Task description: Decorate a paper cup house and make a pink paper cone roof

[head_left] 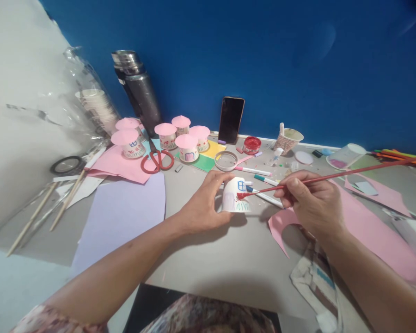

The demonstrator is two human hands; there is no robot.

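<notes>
My left hand (204, 203) grips a small white paper cup (231, 196), turned upside down and held above the table. On its side are a blue window, a pale purple door, green grass strokes and small red marks. Between the fingers of my right hand (312, 199) is a long red paintbrush (336, 176). Its red-loaded tip touches or nearly touches the cup below the window. Behind stands an open pot of red paint (252, 144). Several decorated cups with pink paper cone roofs (188, 147) stand at the back left.
Red-handled scissors (156, 162), a tape ring (226, 160) and several markers (253, 171) lie beyond my hands. A phone (231, 120) and a dark flask (140, 92) stand by the blue wall. Purple paper (121, 222) lies left, pink paper (374, 231) right, a cloth (315, 282) near my right forearm.
</notes>
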